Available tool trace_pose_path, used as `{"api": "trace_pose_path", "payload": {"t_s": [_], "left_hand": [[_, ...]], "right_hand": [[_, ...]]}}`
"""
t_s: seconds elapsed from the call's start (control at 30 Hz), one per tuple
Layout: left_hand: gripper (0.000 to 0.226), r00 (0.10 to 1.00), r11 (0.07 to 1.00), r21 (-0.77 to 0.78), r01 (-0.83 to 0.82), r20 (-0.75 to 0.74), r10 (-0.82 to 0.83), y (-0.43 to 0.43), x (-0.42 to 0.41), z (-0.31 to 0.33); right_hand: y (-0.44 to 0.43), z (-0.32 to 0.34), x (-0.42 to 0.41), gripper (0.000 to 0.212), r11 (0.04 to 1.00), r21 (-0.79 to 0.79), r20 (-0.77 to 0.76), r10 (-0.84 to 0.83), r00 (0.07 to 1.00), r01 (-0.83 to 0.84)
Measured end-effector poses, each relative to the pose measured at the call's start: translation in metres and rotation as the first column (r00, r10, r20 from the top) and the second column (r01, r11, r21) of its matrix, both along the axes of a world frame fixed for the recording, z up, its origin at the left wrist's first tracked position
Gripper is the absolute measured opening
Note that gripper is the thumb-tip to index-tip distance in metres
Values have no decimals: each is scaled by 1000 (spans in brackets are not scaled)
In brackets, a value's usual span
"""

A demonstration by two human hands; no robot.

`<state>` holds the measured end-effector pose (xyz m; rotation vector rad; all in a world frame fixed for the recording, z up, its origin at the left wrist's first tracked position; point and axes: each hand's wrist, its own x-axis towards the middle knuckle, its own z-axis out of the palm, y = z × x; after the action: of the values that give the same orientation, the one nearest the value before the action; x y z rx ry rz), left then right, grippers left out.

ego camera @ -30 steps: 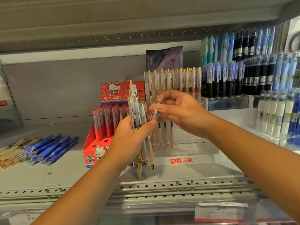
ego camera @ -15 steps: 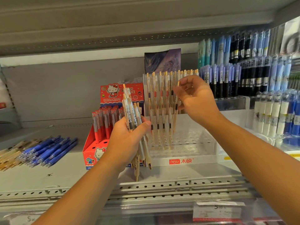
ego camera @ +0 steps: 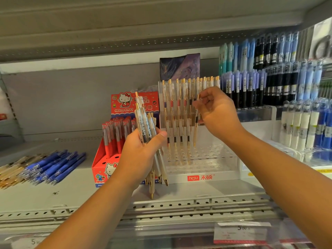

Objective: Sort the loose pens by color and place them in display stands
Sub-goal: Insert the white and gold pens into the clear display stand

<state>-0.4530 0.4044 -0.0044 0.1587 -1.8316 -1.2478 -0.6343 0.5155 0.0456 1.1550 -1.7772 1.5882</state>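
The left hand curls round a bundle of clear gold-tipped pens, tips down, as stock. The right hand pinches one pen upright, tip poised above a free hole of the clear display stand, beside matching pens, apparently for seating.

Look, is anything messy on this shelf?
Yes: blue pens and gold pens lie flat in a loose heap at the left of the shelf, not upright like those in the clear stand.
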Motion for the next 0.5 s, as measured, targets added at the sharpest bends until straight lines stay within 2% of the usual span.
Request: {"api": "trace_pose_path", "payload": {"t_s": [0.13, 0.23, 0.3, 0.5], "left_hand": [[3, 1000, 1000, 11, 2, 4, -2, 0, 0, 0], [3, 1000, 1000, 21, 3, 2, -3, 0, 0, 0], [2, 1000, 1000, 22, 3, 4, -3, 0, 0, 0], [2, 1000, 1000, 24, -6, 9, 6, 0, -1, 0]], "right_hand": [[-1, 0, 1, 16, 991, 132, 51, -24, 998, 17], [-2, 3, 1, 13, 965, 260, 195, -12, 981, -39], [0, 3, 2, 18, 927, 374, 177, -55, 983, -15], [7, 7, 0, 23, 926, 371, 250, -22, 968, -75]]}}
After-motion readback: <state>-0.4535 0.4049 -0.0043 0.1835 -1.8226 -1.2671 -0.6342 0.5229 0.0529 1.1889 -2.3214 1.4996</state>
